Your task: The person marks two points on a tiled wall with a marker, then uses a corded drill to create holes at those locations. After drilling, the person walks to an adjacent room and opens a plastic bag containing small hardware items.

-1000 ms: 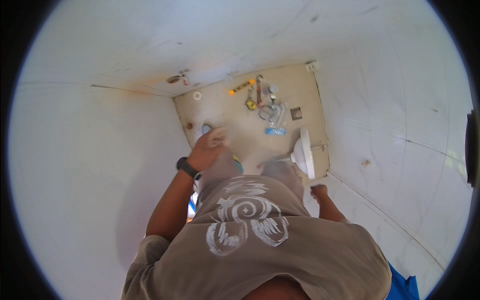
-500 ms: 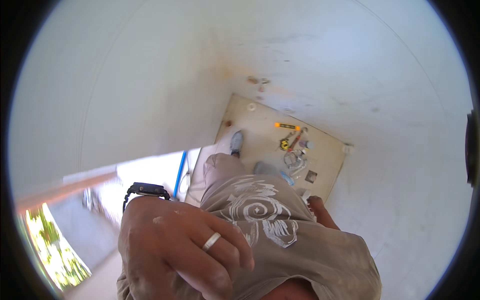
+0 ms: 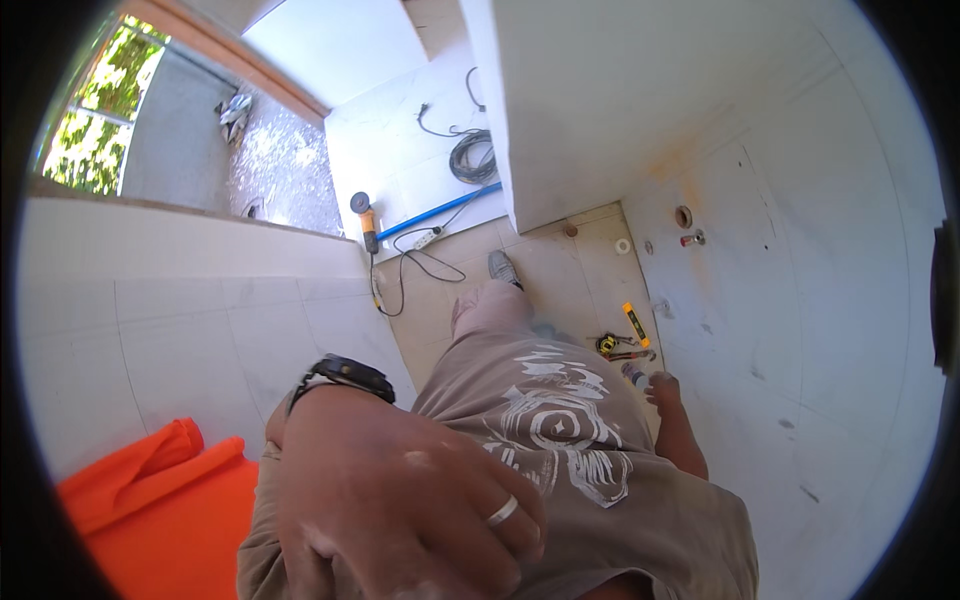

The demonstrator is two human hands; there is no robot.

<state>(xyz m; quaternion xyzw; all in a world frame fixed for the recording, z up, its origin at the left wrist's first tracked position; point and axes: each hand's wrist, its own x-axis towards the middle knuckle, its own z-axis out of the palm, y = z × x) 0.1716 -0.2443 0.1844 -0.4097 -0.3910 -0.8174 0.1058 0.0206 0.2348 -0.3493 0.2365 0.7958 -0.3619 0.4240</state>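
My left hand [image 3: 410,500] is raised close in front of my chest. It has a black watch [image 3: 350,378] on the wrist and a ring [image 3: 503,510] on one finger. Its fingers are curled in, and the tips and anything in them are hidden. Down at my right side hangs my right hand [image 3: 663,388], small and partly seen, its fingers bent by a small whitish piece. Beyond it on the floor lie a bottle [image 3: 630,371], a wrench-like tool [image 3: 632,355], a yellow and black tape measure [image 3: 606,345] and a yellow spirit level [image 3: 636,325].
White walls stand right and ahead; pipe fittings [image 3: 690,240] stick out of the right one. Left of my foot lie an angle grinder [image 3: 366,222], a power strip [image 3: 428,238], a blue pipe [image 3: 440,210] and a coiled cable [image 3: 472,157]. Orange cloth [image 3: 170,510] is lower left.
My view has swung left, bringing the grinder, cables, doorway and orange cloth into sight. The floor tools now appear farther right, partly behind my body. My left hand stays curled before my chest.
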